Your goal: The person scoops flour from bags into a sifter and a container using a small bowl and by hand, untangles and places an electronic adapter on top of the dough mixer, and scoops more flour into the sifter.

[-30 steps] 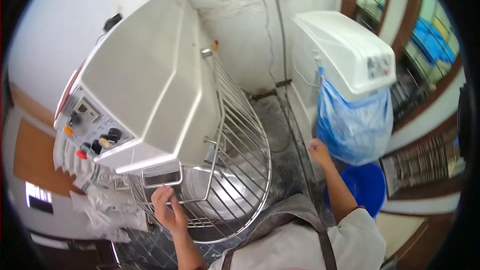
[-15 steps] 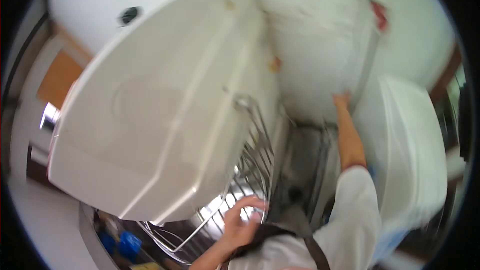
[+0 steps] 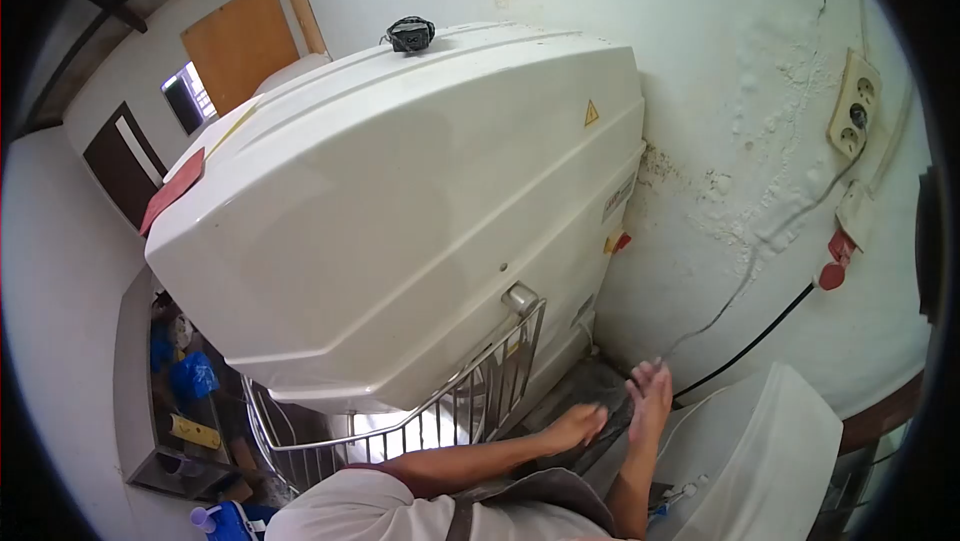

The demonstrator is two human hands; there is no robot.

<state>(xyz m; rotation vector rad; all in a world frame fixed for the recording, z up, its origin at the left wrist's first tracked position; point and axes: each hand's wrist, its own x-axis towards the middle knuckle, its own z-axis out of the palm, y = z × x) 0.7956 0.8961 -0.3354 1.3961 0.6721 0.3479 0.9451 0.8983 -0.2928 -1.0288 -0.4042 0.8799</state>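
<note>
My left hand [image 3: 578, 428] reaches across in front of my body, fingers loosely bent and apart, with nothing visible in it. My right hand [image 3: 650, 399] is raised just beside it, fingers spread upward. A thin grey cord [image 3: 712, 321] runs down from the wall socket and meets the right fingertips in view; I cannot tell whether they touch. Left of both hands stands a large white mixer-like machine [image 3: 400, 211] with a barred metal guard [image 3: 460, 406] under its head. A red and yellow switch [image 3: 618, 241] sits on its side.
A white tub-like shape [image 3: 770, 441] stands at my right. On the wall are a socket strip [image 3: 855, 106] and a red plug [image 3: 830, 275] with a black cable [image 3: 750, 346]. A black object [image 3: 410, 34] lies on the machine. A shelf [image 3: 150, 411] holds a blue bag [image 3: 193, 376].
My view has swung upright and shows more wall. My left hand has moved right, away from the metal guard; my right hand has drawn back from the wall towards it.
</note>
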